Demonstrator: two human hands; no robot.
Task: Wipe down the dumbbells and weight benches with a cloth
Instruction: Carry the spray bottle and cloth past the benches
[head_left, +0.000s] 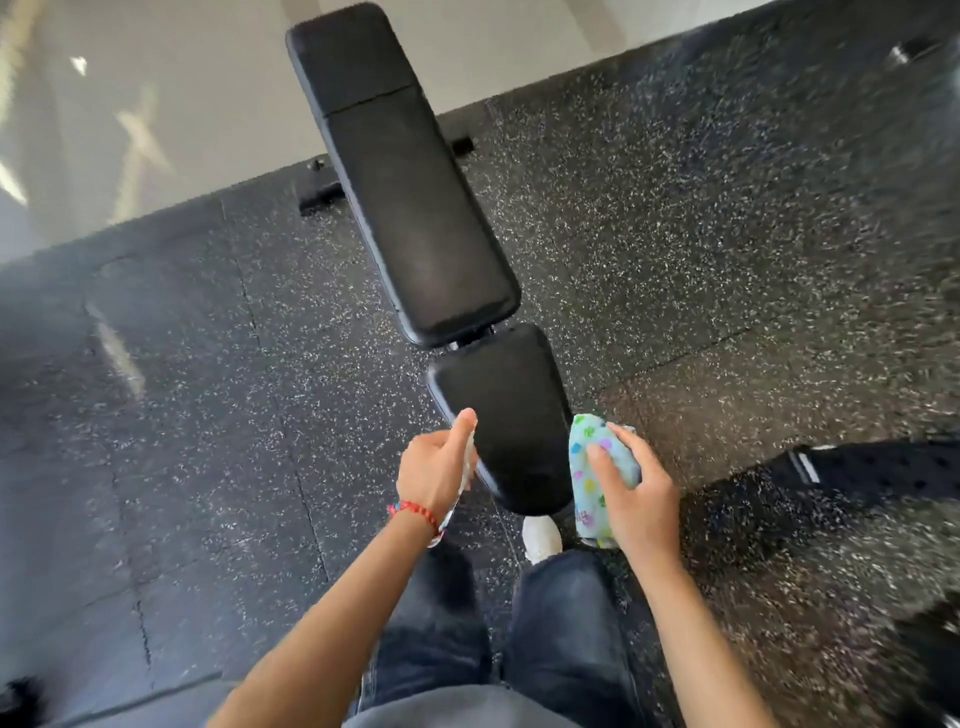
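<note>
A black padded weight bench stands lengthwise in front of me, its long back pad (415, 208) farther off and its short seat pad (509, 415) nearest. My left hand (436, 467) hovers at the seat's left edge. It is closed around a small whitish object (470, 457) with the thumb on top; the hand hides most of that object. My right hand (634, 499) is at the seat's right edge, gripping a bunched light-blue cloth (589, 478) with coloured prints. The cloth is beside the pad; contact cannot be told.
Black speckled rubber flooring (675, 234) surrounds the bench, and smooth grey floor (130, 104) begins beyond it. The bench's feet (319, 195) stick out to the left. A dark item with white stripes (872, 470) lies at the right. My white shoe (540, 535) is under the seat's end.
</note>
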